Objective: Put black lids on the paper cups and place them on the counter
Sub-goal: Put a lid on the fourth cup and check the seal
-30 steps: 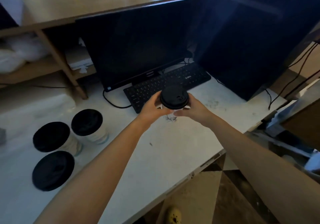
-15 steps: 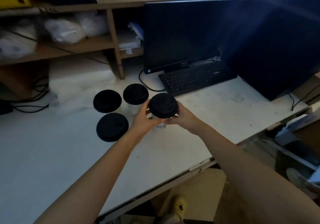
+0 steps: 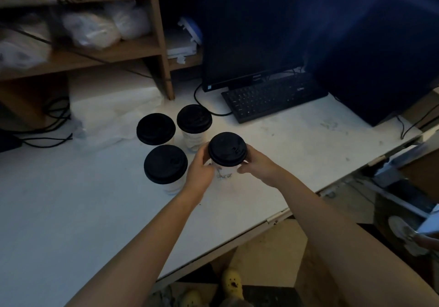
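Observation:
A white paper cup [image 3: 224, 171] with a black lid [image 3: 227, 149] sits between both my hands, low over the white counter [image 3: 71, 211]. My left hand [image 3: 199, 171] grips its left side and my right hand [image 3: 257, 166] grips its right side just under the lid. Whether the cup's base touches the counter is hidden. Three other lidded cups stand to the left: one [image 3: 165, 164] right beside my left hand, one [image 3: 156, 129] behind it, one [image 3: 194, 119] behind the held cup.
A black keyboard [image 3: 273, 96] and dark monitor [image 3: 256, 36] stand at the back right, with a large black box [image 3: 384, 45] beside them. Wooden shelves [image 3: 114, 52] with white bags line the back left. Cables [image 3: 47, 126] lie at the left. The counter's front edge [image 3: 273, 218] runs diagonally.
Both hands have carried the lidded cup leftward and down toward the three standing cups. My view has swung left, showing more shelf.

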### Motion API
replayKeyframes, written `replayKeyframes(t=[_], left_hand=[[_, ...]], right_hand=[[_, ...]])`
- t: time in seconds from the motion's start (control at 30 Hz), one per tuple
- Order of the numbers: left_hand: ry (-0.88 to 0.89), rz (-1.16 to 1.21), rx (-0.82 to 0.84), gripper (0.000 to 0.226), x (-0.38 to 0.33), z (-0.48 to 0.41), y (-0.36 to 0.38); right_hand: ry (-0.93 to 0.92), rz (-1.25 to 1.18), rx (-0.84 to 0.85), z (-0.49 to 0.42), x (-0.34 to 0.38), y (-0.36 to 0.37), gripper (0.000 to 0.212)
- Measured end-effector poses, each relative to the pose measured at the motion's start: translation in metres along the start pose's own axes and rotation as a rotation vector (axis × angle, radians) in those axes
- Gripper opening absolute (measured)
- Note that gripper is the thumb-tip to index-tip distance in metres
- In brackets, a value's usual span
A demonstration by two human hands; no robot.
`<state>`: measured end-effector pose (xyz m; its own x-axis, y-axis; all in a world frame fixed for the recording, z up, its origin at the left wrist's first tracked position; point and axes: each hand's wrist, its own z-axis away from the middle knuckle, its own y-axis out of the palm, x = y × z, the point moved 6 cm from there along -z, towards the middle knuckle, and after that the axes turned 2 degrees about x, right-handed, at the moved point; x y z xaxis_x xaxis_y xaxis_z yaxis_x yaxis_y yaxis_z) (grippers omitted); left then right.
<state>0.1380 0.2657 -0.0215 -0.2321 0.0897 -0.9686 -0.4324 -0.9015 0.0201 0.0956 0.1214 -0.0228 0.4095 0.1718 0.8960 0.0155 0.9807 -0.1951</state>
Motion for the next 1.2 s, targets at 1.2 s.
replayKeyframes(t=[1.2], left_hand=[[-0.071,0.116,-0.74,0.042,-0.005,-0.005,0.036]], right_hand=[[0.008,0.048,-0.475,-0.014,0.033,-0.018,0.034]])
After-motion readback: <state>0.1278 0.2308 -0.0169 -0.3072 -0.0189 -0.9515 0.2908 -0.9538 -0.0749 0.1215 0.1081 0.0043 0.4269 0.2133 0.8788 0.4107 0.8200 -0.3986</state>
